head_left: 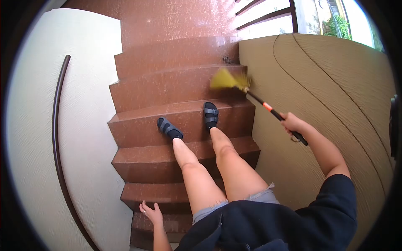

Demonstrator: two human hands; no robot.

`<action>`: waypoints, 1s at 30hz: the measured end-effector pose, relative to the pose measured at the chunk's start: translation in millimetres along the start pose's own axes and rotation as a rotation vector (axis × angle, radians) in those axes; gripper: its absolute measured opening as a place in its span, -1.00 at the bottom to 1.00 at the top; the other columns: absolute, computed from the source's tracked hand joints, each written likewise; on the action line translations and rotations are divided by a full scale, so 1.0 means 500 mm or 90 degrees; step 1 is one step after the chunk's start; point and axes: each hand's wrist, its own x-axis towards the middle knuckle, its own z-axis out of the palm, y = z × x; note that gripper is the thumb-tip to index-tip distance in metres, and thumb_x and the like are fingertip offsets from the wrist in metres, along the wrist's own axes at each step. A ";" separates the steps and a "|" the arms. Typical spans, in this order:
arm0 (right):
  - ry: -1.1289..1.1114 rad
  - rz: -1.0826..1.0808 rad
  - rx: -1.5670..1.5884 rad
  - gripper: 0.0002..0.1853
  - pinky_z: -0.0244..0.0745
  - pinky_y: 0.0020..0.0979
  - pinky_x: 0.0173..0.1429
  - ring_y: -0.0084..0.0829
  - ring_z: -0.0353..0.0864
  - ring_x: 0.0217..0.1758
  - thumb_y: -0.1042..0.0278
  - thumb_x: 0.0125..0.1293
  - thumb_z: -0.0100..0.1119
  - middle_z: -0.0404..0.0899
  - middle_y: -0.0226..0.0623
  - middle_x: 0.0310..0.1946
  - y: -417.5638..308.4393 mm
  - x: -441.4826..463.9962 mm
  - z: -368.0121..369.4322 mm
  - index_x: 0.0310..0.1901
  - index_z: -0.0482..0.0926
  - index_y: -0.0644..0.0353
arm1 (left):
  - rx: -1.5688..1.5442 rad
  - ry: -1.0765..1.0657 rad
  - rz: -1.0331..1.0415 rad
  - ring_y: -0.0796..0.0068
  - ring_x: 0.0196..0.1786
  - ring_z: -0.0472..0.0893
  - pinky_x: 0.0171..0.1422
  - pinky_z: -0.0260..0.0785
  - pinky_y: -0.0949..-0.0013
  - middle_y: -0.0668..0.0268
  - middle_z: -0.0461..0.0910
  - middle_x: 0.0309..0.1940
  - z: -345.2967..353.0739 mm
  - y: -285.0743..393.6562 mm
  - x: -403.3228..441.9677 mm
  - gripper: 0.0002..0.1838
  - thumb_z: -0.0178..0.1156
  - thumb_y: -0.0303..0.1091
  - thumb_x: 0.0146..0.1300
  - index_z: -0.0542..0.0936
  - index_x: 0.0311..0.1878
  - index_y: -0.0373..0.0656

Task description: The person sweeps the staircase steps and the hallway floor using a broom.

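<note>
My right hand (294, 124) is wrapped round the black handle of a small broom (276, 113) with an orange band. Its yellow bristles (225, 79), smeared by motion, are at the right end of a brown stair step, close to the beige wall. A small dark clump of debris (227, 60) lies on the step above, near that wall. My left hand (152, 212) hangs low at the left over the lower steps, fingers apart, a ring on one finger, holding nothing.
Reddish-brown stairs (163, 94) rise to a landing (180, 21). My sandalled feet (210, 115) stand on a step. A dark handrail (55, 117) runs along the white left wall (90, 104). At the right stands a beige wall (318, 83) with thin cords on it, and a metal railing (268, 16) is above.
</note>
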 end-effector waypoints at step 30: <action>0.004 -0.209 0.459 -0.83 0.21 -0.42 -0.78 -0.52 0.27 -0.84 0.34 0.22 -0.07 0.23 -0.42 -0.82 -0.367 0.074 0.060 -0.44 0.29 0.24 | -0.049 0.216 0.176 -0.07 0.21 0.12 0.27 -0.02 0.07 -0.11 0.05 0.17 -0.208 0.118 0.298 -0.41 0.16 -0.35 0.03 0.21 0.14 -0.26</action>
